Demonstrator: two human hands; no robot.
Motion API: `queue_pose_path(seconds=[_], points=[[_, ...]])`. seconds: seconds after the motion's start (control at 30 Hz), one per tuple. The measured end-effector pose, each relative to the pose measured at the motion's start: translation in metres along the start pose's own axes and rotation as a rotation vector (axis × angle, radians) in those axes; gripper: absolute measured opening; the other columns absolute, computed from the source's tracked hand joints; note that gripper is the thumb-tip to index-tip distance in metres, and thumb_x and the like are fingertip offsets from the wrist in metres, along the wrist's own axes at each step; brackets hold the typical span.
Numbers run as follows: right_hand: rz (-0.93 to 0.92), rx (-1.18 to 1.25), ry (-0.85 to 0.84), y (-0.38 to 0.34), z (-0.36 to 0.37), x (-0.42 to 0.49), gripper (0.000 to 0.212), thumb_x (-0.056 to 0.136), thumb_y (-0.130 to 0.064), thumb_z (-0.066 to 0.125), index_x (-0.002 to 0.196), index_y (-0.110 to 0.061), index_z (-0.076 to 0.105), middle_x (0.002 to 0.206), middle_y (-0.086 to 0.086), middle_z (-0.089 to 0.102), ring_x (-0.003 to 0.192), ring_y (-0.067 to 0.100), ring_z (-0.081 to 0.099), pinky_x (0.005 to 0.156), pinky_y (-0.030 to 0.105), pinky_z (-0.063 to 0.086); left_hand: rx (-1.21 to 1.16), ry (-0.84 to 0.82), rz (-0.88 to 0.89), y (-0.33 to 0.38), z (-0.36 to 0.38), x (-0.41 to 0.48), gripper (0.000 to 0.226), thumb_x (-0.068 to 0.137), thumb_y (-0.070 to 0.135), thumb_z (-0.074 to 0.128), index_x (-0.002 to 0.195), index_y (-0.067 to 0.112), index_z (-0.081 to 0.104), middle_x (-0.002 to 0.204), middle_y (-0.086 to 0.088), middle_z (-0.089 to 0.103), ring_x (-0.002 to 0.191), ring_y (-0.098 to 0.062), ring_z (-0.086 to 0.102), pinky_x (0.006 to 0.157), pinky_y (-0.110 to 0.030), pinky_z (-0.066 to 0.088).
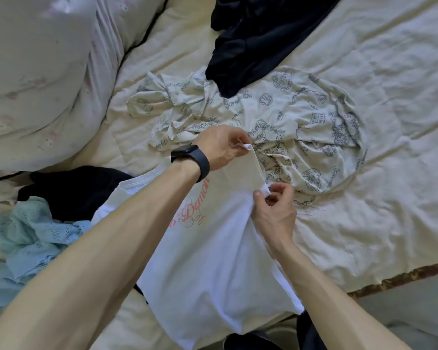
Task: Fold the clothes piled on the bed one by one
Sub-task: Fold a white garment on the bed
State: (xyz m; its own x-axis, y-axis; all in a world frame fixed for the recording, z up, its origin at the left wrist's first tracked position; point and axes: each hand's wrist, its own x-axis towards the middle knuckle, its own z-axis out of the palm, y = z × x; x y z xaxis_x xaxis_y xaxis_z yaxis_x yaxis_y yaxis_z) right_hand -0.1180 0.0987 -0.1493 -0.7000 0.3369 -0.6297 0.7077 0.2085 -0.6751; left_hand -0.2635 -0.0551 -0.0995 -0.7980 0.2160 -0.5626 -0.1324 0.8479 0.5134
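We see L hand point(219, 146) and R hand point(274, 213) each pinching the sleeve hem of a white T-shirt point(213, 269). Shirt lies on bed point(377, 223), beside a printed garment point(306, 114).

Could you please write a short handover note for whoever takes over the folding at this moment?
Left hand pinches the sleeve end of the white T-shirt; right hand pinches the same sleeve nearer the body.
The shirt lies print up and is not yet folded; nothing in view is folded.
Left to fold: this shirt, the patterned garment, the black garment beyond it, the dark garment and the light blue lace garment at left.
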Motion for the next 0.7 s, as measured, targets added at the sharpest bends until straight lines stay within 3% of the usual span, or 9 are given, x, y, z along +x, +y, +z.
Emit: queue_pose_path(seconds=[0.13,0.2,0.3,0.37,0.43,0.5,0.6,0.7], points=[[-0.045,0.021,-0.024,-0.003,0.001,-0.013,0.032,0.080,-0.020,0.077,0.100,-0.035,0.057,0.083,-0.012,0.065,0.072,0.003,0.061,0.075,0.028,0.047,-0.019,0.096,0.048,0.000,-0.002,-0.031,0.013,0.092,0.031,0.069,0.102,0.025,0.075,0.098,0.005,0.072,0.096,-0.018,0.064,0.085,-0.036,0.050],[-0.221,-0.063,-0.036,-0.002,0.001,-0.024,0.026,0.081,-0.011,0.075,0.092,-0.030,0.062,0.085,-0.009,0.065,0.076,0.005,0.061,0.073,0.027,0.047,0.007,0.208,0.149,-0.004,-0.001,-0.058,0.012,0.089,0.025,0.068,0.098,0.020,0.075,0.101,-0.001,0.072,0.097,-0.023,0.064,0.086,-0.042,0.050],[-0.541,-0.199,-0.107,0.010,0.002,-0.046,0.024,0.077,0.004,0.074,0.089,-0.017,0.070,0.091,-0.006,0.060,0.079,0.000,0.057,0.072,0.017,0.045,0.065,0.374,0.246,-0.028,0.007,-0.113,0.010,0.082,0.016,0.069,0.090,0.016,0.074,0.108,-0.004,0.068,0.101,-0.027,0.063,0.085,-0.039,0.049],[-0.623,-0.357,-0.271,0.023,0.003,-0.060,0.025,0.079,0.000,0.075,0.097,-0.016,0.074,0.098,-0.002,0.061,0.083,0.014,0.061,0.073,0.027,0.049,0.191,0.346,0.173,-0.054,0.018,-0.151,0.012,0.080,0.012,0.070,0.090,0.017,0.072,0.115,-0.006,0.065,0.100,-0.031,0.062,0.080,-0.040,0.050],[-0.527,-0.454,-0.430,0.036,0.003,-0.075,0.025,0.084,-0.012,0.075,0.107,-0.020,0.072,0.109,-0.004,0.063,0.083,0.014,0.061,0.076,0.025,0.047,0.361,0.143,-0.050,-0.080,0.031,-0.179,0.023,0.079,0.008,0.067,0.097,0.022,0.071,0.131,-0.005,0.059,0.109,-0.034,0.060,0.081,-0.041,0.049],[-0.284,-0.403,-0.441,0.044,0.001,-0.086,0.022,0.087,-0.026,0.074,0.108,-0.025,0.068,0.109,-0.012,0.065,0.078,0.001,0.060,0.077,0.015,0.043,0.360,0.063,-0.298,-0.101,0.042,-0.194,0.034,0.079,0.003,0.059,0.103,0.026,0.066,0.141,0.000,0.050,0.120,-0.030,0.054,0.087,-0.039,0.046],[0.162,-0.168,-0.364,0.042,0.001,-0.088,0.022,0.089,-0.039,0.074,0.106,-0.027,0.066,0.101,-0.011,0.071,0.080,0.000,0.067,0.077,0.025,0.053,0.044,0.287,-0.409,-0.104,0.043,-0.181,0.029,0.079,0.011,0.063,0.103,0.025,0.059,0.121,0.003,0.055,0.110,-0.023,0.055,0.084,-0.035,0.046],[0.416,0.158,-0.346,0.026,0.008,-0.078,0.032,0.091,-0.039,0.074,0.112,-0.017,0.066,0.104,-0.003,0.072,0.075,0.013,0.075,0.060,0.028,0.056,-0.335,0.331,-0.559,-0.083,0.037,-0.142,0.047,0.076,0.052,0.062,0.110,0.021,0.055,0.111,0.005,0.058,0.101,-0.016,0.056,0.082,-0.031,0.041]])
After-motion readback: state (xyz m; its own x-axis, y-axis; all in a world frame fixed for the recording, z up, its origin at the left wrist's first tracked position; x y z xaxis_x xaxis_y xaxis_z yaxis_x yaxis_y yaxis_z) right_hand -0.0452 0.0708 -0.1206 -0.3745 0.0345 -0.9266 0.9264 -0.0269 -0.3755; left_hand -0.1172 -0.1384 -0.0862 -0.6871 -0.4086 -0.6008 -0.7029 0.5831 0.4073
